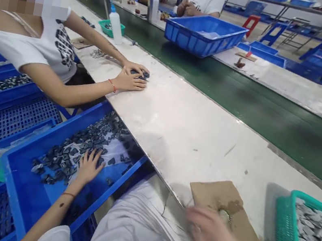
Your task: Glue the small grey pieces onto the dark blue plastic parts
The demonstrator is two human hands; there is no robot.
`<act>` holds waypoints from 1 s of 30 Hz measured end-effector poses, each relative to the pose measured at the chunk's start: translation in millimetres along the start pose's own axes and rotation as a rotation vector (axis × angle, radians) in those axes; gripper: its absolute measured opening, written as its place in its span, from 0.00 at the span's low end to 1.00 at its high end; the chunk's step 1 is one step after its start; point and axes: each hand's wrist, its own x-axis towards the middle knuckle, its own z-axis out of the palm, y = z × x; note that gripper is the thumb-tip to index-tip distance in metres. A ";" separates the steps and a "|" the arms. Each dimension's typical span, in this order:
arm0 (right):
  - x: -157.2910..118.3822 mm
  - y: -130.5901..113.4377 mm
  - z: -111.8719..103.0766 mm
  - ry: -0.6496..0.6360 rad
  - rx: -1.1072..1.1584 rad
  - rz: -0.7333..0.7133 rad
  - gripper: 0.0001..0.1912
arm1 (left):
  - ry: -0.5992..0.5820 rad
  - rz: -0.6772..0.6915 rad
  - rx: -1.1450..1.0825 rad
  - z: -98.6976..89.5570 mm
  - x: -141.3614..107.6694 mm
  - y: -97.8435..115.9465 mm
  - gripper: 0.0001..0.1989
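My left hand (89,167) reaches into a large blue tray (21,200) at the lower left, its fingers spread over many small dark pieces (63,157). My right hand (209,237) is smeared by motion at the table's front edge, over the near side of a brown cardboard piece (217,191); whether it holds anything cannot be made out. A small ring-like item (226,217) lies on the stained part of the cardboard. At the far right, a green basket (282,235) holds many flat grey pieces (313,240).
On the left, a co-worker's hands (132,78) press dark pieces on the white table (185,124). A white bottle (115,26) and small green basket (104,26) stand beyond. A blue bin (190,39) rests over the green belt (243,105). Another person (205,0) sits across.
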 end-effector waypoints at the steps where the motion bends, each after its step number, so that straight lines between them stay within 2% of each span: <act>1: 10.7 -6.1 31.1 -0.213 0.063 -0.048 0.13 | -0.028 0.014 0.007 7.0 -7.9 -3.5 0.29; 2: 23.1 -11.2 62.6 -0.383 0.126 -0.058 0.14 | -0.050 0.025 0.012 11.4 -14.7 -6.9 0.30; 3: 36.8 -14.7 93.9 -0.488 0.180 -0.060 0.15 | -0.069 0.036 0.014 13.6 -20.3 -10.4 0.30; 6: 80.7 -13.6 180.4 -0.680 0.178 -0.026 0.14 | -0.111 0.081 0.010 9.9 -28.8 -22.2 0.26; 8: 107.9 -3.3 229.0 -0.705 0.051 0.019 0.16 | -0.126 0.120 0.003 2.6 -25.4 -29.6 0.21; 10: 130.7 11.2 269.8 -0.675 -0.031 0.075 0.21 | -0.111 0.146 0.002 -5.8 -10.9 -33.7 0.16; 13: 156.2 33.6 316.6 -0.650 -0.262 0.244 0.36 | -0.013 0.172 0.005 -17.2 37.5 -28.2 0.16; 16: 171.7 52.8 345.3 -0.656 -0.343 0.328 0.47 | 0.095 0.235 0.005 -23.8 111.4 -7.4 0.19; 19: 176.7 70.8 358.3 -0.658 -0.395 0.391 0.54 | 0.118 0.318 0.031 -23.2 184.2 19.4 0.21; 22: 175.1 87.7 364.2 -0.677 -0.418 0.429 0.57 | 0.085 0.349 0.074 -16.0 229.1 36.2 0.19; 25: 173.9 100.8 369.6 -0.728 -0.422 0.460 0.59 | 0.047 0.340 0.111 -8.3 239.7 33.9 0.19; 30: 175.5 110.5 376.5 -0.782 -0.452 0.509 0.59 | -0.047 0.350 0.164 -9.7 214.1 6.5 0.21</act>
